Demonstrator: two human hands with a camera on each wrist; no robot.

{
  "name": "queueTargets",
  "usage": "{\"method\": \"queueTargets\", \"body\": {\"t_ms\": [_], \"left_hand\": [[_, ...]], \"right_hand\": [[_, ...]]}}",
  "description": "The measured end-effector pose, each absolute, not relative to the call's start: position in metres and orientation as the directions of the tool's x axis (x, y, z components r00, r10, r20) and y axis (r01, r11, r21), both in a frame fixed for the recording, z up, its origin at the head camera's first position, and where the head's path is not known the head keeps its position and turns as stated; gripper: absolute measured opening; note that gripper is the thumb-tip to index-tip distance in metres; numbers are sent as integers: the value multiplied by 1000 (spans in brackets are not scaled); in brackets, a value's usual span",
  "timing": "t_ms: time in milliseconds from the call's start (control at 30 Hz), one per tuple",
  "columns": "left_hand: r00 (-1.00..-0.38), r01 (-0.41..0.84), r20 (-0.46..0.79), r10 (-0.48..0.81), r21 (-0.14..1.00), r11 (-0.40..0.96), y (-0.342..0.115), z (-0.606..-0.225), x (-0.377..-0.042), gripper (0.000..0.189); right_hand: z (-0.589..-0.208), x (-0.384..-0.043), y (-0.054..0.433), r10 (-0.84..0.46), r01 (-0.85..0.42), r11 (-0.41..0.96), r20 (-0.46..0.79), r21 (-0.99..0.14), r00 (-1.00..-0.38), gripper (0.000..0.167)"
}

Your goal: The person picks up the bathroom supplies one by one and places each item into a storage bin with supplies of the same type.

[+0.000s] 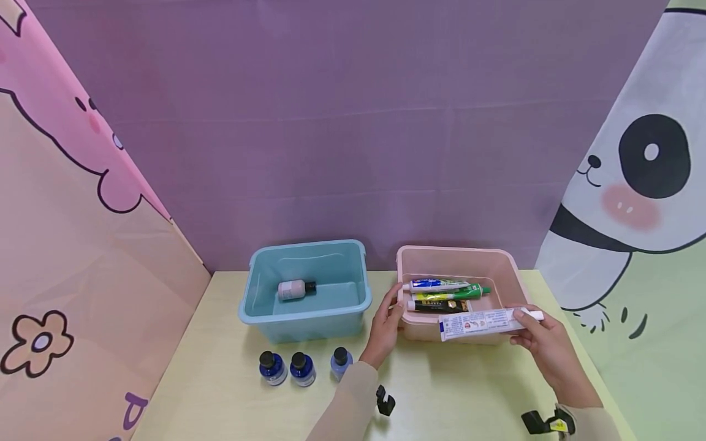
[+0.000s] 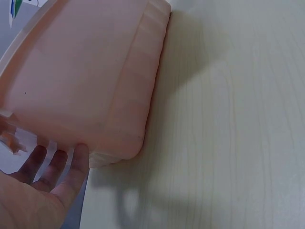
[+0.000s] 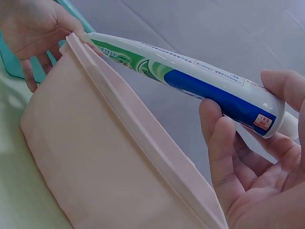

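Over the near rim of the pink bin [image 1: 441, 254], a white, blue and green toothpaste tube [image 1: 480, 324] is held by my right hand [image 1: 551, 352], thumb and fingers pinching its capped end. The right wrist view shows the same tube [image 3: 190, 78] tilted above the bin's wall [image 3: 109, 157]. My left hand [image 1: 383, 331] grips the bin's left side at the rim; in the left wrist view its fingers [image 2: 71, 174] press against the end wall. Inside the bin lie a blue-and-white tube [image 1: 438, 285], a green-and-yellow tube [image 1: 458, 293] and a black tube [image 1: 441, 305].
A blue bin [image 1: 306, 321] stands to the left, with a pale bottle [image 1: 292, 290] lying in it. In front of it stand two dark-blue bottles [image 1: 273, 369] and a lighter blue bottle [image 1: 341, 362], all black-capped. A purple backdrop [image 1: 331, 122] rises behind the table [image 1: 220, 380].
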State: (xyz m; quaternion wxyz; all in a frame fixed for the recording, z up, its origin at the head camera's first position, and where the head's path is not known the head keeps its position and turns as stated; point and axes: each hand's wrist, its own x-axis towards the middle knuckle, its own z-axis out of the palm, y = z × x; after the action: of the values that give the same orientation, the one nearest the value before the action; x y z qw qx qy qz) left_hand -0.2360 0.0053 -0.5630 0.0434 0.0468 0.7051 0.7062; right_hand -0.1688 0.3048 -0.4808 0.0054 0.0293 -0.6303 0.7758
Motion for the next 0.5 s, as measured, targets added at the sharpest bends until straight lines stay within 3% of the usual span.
{"method": "queueTargets", "body": {"t_ms": [500], "left_hand": [[-992, -2, -3, 123, 1000, 6, 5, -562, -236, 46]], "right_hand": [[-466, -183, 303, -19, -17, -214, 22, -977, -1000, 29]]}}
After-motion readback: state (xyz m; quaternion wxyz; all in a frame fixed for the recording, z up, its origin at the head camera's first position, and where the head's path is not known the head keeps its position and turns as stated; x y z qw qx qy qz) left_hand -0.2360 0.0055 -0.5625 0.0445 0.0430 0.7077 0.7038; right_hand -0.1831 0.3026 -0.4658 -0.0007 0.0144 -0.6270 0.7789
